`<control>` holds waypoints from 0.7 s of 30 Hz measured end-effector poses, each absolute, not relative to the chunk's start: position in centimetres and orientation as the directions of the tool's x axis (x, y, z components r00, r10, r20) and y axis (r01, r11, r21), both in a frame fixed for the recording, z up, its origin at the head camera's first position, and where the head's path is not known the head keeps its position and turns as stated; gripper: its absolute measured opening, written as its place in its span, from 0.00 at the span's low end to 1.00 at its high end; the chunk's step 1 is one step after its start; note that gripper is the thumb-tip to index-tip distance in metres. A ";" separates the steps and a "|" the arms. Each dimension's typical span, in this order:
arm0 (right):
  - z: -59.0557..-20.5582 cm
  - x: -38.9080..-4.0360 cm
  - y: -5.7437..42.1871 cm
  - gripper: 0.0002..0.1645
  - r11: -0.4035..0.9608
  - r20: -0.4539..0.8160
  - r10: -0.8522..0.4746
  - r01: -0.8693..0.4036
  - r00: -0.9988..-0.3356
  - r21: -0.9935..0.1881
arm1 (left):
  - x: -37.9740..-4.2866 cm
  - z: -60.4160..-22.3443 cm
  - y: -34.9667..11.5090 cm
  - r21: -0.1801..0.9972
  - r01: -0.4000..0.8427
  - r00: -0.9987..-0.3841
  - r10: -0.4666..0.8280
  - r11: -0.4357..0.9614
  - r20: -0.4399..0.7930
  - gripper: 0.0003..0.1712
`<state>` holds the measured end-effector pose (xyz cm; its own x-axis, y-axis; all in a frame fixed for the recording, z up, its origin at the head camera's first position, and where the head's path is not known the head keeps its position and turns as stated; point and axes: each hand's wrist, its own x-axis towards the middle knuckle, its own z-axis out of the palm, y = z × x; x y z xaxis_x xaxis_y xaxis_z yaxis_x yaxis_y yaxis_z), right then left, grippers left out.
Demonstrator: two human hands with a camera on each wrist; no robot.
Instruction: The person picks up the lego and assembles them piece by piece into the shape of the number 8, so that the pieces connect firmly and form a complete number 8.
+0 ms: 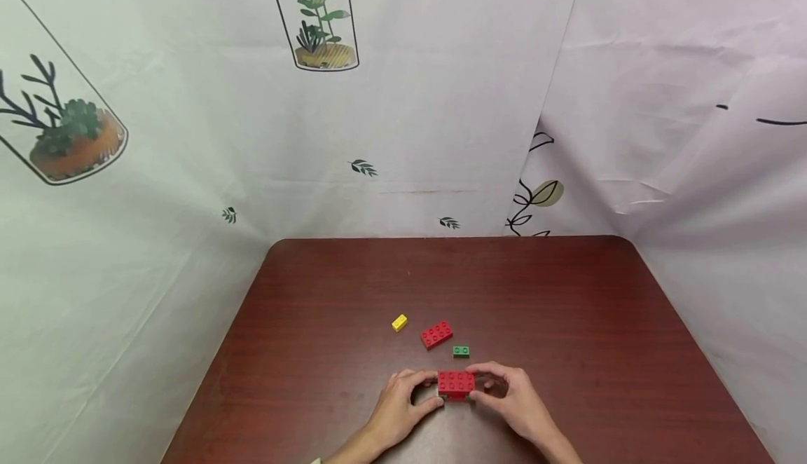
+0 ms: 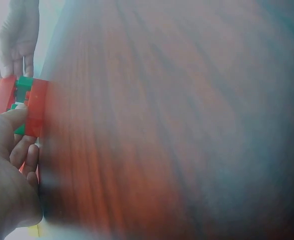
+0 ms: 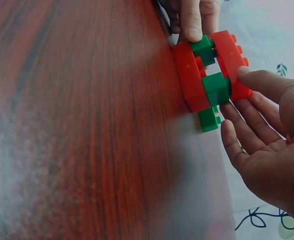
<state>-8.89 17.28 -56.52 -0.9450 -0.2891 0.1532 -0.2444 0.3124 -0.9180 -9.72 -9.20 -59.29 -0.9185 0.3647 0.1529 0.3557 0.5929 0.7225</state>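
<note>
A stack of toy building bricks [image 1: 455,383] stands near the front of the table. Two green bricks [image 3: 217,89] sit with a gap between them, sandwiched by a lower red brick [image 3: 191,77] and an upper red brick [image 3: 230,60]. My left hand [image 1: 398,408] pinches the stack's left end, thumb in front at the green brick, forefinger behind. At the right end my right hand [image 1: 520,404] holds it, thumb on the upper red brick in the right wrist view and fingers behind. Just beyond lies a loose green brick [image 1: 461,352].
Farther back on the brown table [image 1: 302,352] lie a loose red brick [image 1: 436,335] and a small yellow brick [image 1: 399,322]. Pale plant-printed cloth [image 1: 416,120] hangs around the table's back and sides.
</note>
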 end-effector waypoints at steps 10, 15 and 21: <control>-56.8 -8.7 17.3 0.20 0.337 0.224 -0.282 -0.315 -0.933 -0.887 | -9.7 -59.1 -9.2 0.723 0.347 -0.921 0.363 0.597 0.142 0.23; -57.0 -8.7 17.2 0.21 0.348 0.266 -0.271 -0.352 -0.925 -0.869 | -9.7 -59.1 -9.2 0.721 0.347 -0.921 0.365 0.600 0.139 0.23; -57.1 -8.6 17.0 0.22 0.373 0.326 -0.254 -0.403 -0.911 -0.836 | -9.7 -59.1 -9.1 0.718 0.351 -0.920 0.365 0.602 0.143 0.23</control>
